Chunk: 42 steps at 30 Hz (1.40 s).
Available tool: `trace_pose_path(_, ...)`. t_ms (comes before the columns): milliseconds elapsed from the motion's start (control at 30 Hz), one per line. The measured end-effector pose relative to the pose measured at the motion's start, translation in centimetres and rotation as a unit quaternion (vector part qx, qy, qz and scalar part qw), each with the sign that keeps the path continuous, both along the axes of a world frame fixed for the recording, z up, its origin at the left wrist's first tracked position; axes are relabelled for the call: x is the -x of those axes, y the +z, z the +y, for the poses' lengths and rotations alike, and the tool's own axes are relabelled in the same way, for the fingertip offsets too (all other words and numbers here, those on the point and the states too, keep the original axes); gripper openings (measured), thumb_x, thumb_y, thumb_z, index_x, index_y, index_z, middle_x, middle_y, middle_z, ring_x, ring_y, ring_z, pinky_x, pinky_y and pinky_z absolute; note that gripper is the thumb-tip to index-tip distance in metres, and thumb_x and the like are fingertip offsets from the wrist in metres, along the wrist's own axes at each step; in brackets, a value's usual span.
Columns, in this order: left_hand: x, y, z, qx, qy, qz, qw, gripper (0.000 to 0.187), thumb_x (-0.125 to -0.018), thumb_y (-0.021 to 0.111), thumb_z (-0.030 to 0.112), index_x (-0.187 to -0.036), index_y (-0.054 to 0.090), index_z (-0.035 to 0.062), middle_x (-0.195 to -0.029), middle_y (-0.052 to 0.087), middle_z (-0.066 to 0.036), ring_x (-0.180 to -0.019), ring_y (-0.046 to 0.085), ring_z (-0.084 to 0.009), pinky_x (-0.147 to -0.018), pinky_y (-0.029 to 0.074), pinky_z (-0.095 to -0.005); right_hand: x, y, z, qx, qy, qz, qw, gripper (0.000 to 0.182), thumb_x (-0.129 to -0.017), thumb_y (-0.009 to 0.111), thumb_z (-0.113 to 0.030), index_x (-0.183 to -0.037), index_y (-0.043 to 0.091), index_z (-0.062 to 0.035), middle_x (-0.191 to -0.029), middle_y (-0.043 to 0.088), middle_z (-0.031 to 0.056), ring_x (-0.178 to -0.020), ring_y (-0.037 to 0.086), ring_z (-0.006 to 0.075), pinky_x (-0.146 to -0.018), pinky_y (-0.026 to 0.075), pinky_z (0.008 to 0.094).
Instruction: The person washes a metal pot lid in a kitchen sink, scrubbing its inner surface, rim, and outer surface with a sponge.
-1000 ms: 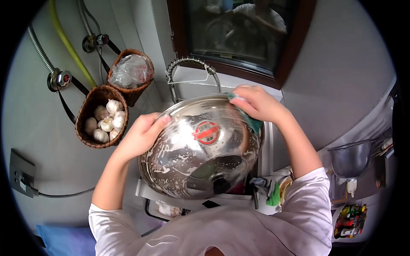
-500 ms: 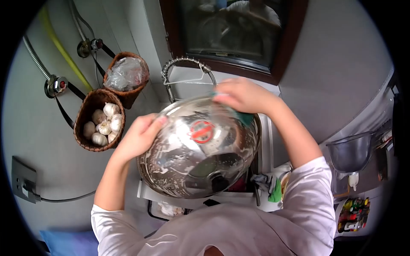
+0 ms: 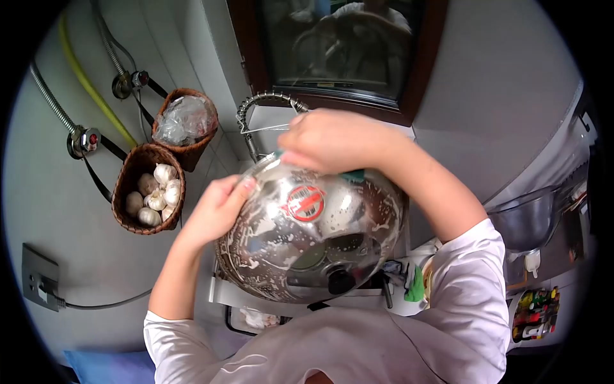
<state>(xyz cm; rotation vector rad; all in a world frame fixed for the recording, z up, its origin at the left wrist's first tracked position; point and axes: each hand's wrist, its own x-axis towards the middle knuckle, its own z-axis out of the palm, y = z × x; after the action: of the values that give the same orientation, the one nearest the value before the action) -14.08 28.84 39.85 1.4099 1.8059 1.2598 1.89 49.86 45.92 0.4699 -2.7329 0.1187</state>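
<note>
A large shiny pot lid (image 3: pixel 332 211), streaked with soap foam, is tilted over the sink. It has a red round sticker, a dark see-through window and a black knob (image 3: pixel 340 280) near its lower edge. My left hand (image 3: pixel 220 208) grips the lid's left rim, thumb on top. Across the far rim lies my right hand (image 3: pixel 332 142), slightly blurred, with its fingers curled over a green scouring pad (image 3: pixel 354 175). Most of the pad is hidden under the hand.
On the left wall hang a basket of garlic (image 3: pixel 148 189) and a basket of plastic bags (image 3: pixel 187 121). A coiled spring faucet (image 3: pixel 246 115) stands behind the lid, below a brown-framed window (image 3: pixel 332 57). Cloths (image 3: pixel 404 280) lie at right, near a grey basin (image 3: pixel 527 224).
My right hand has swept left along the lid's far rim with the pad. The lid has shifted slightly right and down in view; my left hand keeps its grip.
</note>
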Motion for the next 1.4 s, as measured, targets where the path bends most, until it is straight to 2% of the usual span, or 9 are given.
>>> trace_pose_path(167, 1.0, -1.5, -1.0, 0.002, 0.015, 0.052, 0.999, 0.032, -0.103, 0.051, 0.023, -0.093, 0.063, -0.0051, -0.078, 0.059, 0.004, -0.073, 0.047, -0.0036, -0.064, 0.044, -0.0226, -2.3, -3.0, 3.1, 0.131, -0.016, 0.019, 0.991, 0.027, -0.094, 0.059, -0.026, -0.083, 0.061, -0.0014, -0.075, 0.06, 0.0163, -0.073, 0.061, 0.0353, -0.068, 0.049, 0.042)
trace_pose_path(333, 2.5, -4.5, -3.5, -0.062, 0.125, -0.152, 0.978, 0.035, -0.105, 0.046, 0.026, -0.101, 0.063, -0.0039, -0.086, 0.065, 0.0, -0.073, 0.053, -0.0036, -0.065, 0.046, -0.0218, -8.3, -6.1, 6.7, 0.237, -0.225, -0.005, 0.945, 0.026, -0.095, 0.059, -0.021, -0.08, 0.059, 0.0002, -0.069, 0.056, 0.0176, -0.057, 0.053, 0.0284, -0.057, 0.045, 0.0359)
trace_pose_path(567, 3.5, -7.6, -2.7, -0.071, 0.056, -0.147, 0.985, 0.031, -0.105, 0.046, 0.027, -0.099, 0.061, -0.0003, -0.086, 0.061, 0.003, -0.077, 0.05, -0.0042, -0.071, 0.044, -0.022, -8.2, -3.1, 6.8, 0.179, -0.192, 0.061, 0.963, 0.024, -0.095, 0.059, -0.02, -0.084, 0.06, 0.0011, -0.07, 0.056, 0.0173, -0.06, 0.054, 0.0288, -0.059, 0.045, 0.0355)
trace_pose_path(733, 1.6, -3.4, -0.8, -0.059, 0.044, -0.047, 0.996, 0.032, -0.105, 0.046, 0.025, -0.102, 0.06, -0.0027, -0.084, 0.06, 0.003, -0.076, 0.049, -0.0035, -0.069, 0.043, -0.0212, -7.0, -1.8, 5.9, 0.144, -0.163, 0.005, 0.976, 0.03, -0.097, 0.055, -0.025, -0.082, 0.058, 0.0011, -0.077, 0.061, 0.0186, -0.073, 0.06, 0.0383, -0.067, 0.047, 0.0433)
trace_pose_path(933, -0.6, -0.5, 1.1, -0.046, -0.001, 0.016, 0.999, 0.029, -0.104, 0.047, 0.021, -0.1, 0.062, -0.0036, -0.079, 0.057, 0.003, -0.073, 0.049, -0.0047, -0.066, 0.044, -0.0232, -4.2, -0.1, 3.9, 0.093, -0.044, 0.047, 0.994, 0.027, -0.095, 0.056, -0.021, -0.081, 0.06, 0.0015, -0.074, 0.06, 0.018, -0.072, 0.059, 0.0368, -0.069, 0.049, 0.0426)
trace_pose_path(1067, -2.6, -1.8, 3.6, -0.06, -0.113, 0.088, 0.988, 0.024, -0.101, 0.051, 0.02, -0.096, 0.062, -0.0015, -0.066, 0.056, -0.003, -0.065, 0.046, -0.0062, -0.06, 0.043, -0.0267, -0.5, -1.7, -0.8, 0.08, -0.002, -0.12, 0.99, 0.028, -0.095, 0.055, -0.025, -0.083, 0.063, -0.0008, -0.078, 0.064, 0.0186, -0.082, 0.061, 0.037, -0.078, 0.05, 0.0452)
trace_pose_path(1167, -1.4, -0.7, 2.2, 0.073, -0.07, 0.11, 0.989, 0.026, -0.101, 0.05, 0.018, -0.1, 0.062, -0.0052, -0.082, 0.064, -0.002, -0.078, 0.053, -0.0073, -0.072, 0.048, -0.0271, -1.8, -3.0, 1.3, 0.123, -0.016, -0.073, 0.99, 0.028, -0.095, 0.056, -0.026, -0.082, 0.063, -0.0027, -0.075, 0.063, 0.0179, -0.077, 0.061, 0.0348, -0.072, 0.049, 0.0431)
trace_pose_path(1200, -0.6, -1.2, 1.5, 0.029, -0.045, 0.095, 0.994, 0.029, -0.101, 0.051, 0.022, -0.092, 0.062, -0.0027, -0.071, 0.059, -0.001, -0.066, 0.049, -0.0074, -0.06, 0.044, -0.0272, -2.8, -3.5, 2.5, 0.143, -0.014, -0.041, 0.989, 0.028, -0.096, 0.057, -0.027, -0.082, 0.063, -0.0033, -0.074, 0.062, 0.0177, -0.075, 0.061, 0.0339, -0.069, 0.049, 0.0422)
trace_pose_path(1400, 2.4, -3.4, -0.8, 0.016, 0.032, -0.022, 0.999, 0.033, -0.104, 0.049, 0.027, -0.095, 0.063, -0.0023, -0.078, 0.058, 0.005, -0.07, 0.047, -0.0028, -0.06, 0.043, -0.0226, -6.7, -4.5, 5.2, 0.217, -0.136, -0.063, 0.965, 0.029, -0.095, 0.057, -0.027, -0.082, 0.062, -0.0012, -0.071, 0.061, 0.0188, -0.067, 0.06, 0.0365, -0.063, 0.047, 0.042)
